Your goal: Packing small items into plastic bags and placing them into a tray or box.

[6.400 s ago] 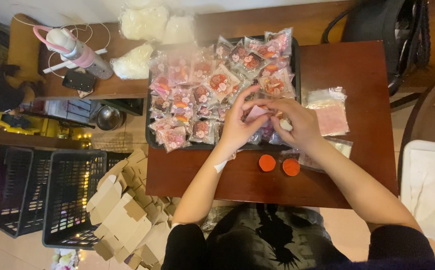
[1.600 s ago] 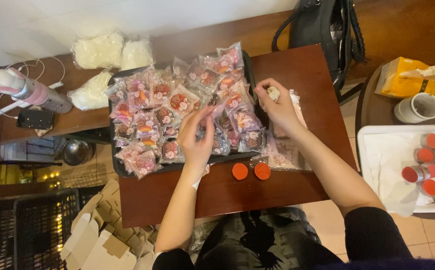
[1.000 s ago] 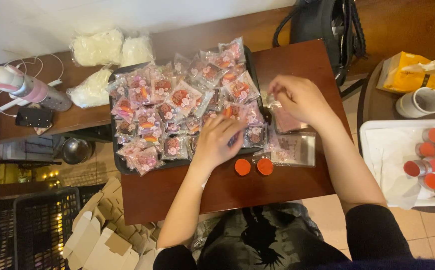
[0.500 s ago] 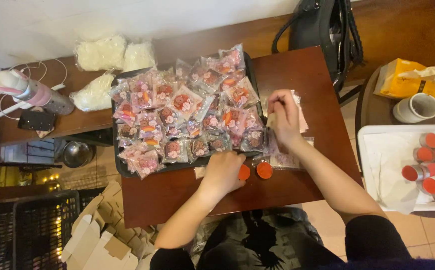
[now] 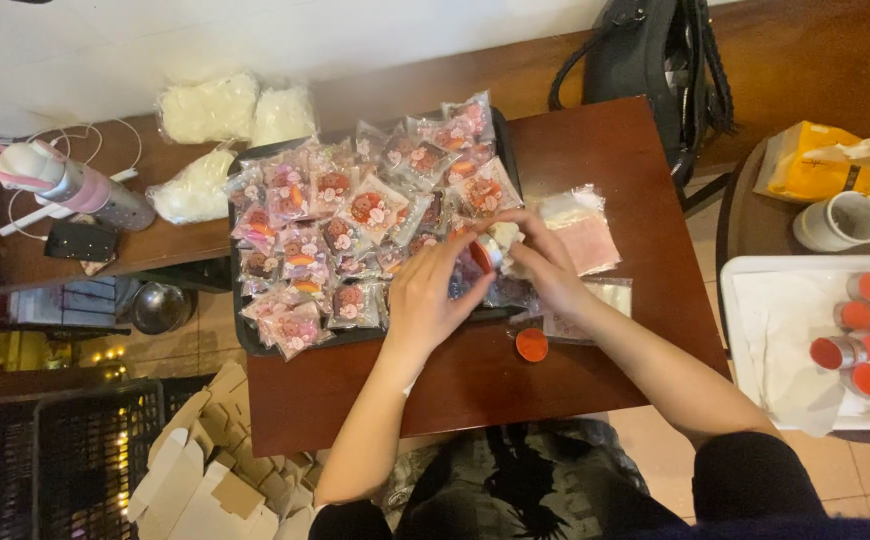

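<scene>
Both hands meet over the near right corner of the black tray (image 5: 247,340), which is full of small clear packets (image 5: 370,208) with red and pink sweets inside. The right hand (image 5: 545,265) holds a pale, crumpled-looking thing (image 5: 505,238), perhaps a small bag or wrapper, pinched between its thumb and fingers. The left hand (image 5: 430,295) comes from 7 o'clock, and its fingers are curled narrow around a small red round piece (image 5: 478,256), which sits just at the 8 o'clock side of the pale thing and touches it, or nearly so. I cannot tell whether the red piece is already partly inside the wrapper, because the fingers cover the place of contact.

The relation that matters here: the red piece lies between the two hands, with the pale thing to its 2 o'clock. The left hand carries it and the right hand waits close by. The red piece seems short and round, so I cannot tell a long axis.

On the dark red worktop (image 5: 615,140), one more red round piece (image 5: 531,344) lies free at 5 o'clock from the hands, nearer to the right hand. Flat clear bags (image 5: 583,228) lie at 3 o'clock, beside the tray. Further right, a white tray (image 5: 745,300) on a second round table bears more red pieces.
</scene>
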